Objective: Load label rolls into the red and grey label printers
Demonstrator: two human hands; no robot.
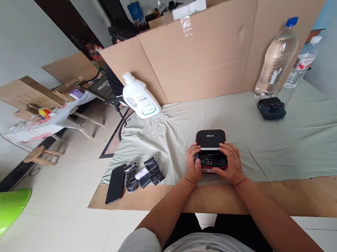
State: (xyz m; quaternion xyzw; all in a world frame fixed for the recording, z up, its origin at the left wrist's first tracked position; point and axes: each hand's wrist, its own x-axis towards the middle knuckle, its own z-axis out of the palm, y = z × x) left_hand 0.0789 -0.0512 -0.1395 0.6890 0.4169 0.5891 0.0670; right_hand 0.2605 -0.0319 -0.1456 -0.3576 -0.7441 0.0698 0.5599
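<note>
Both hands, left hand (193, 164) and right hand (229, 163), clasp black-red device (211, 150) near table edge (304, 198); a slipped hold could drop it.

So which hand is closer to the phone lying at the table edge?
Left. The left hand grips the black device on its phone side; the right hand holds the device's far side.
</note>
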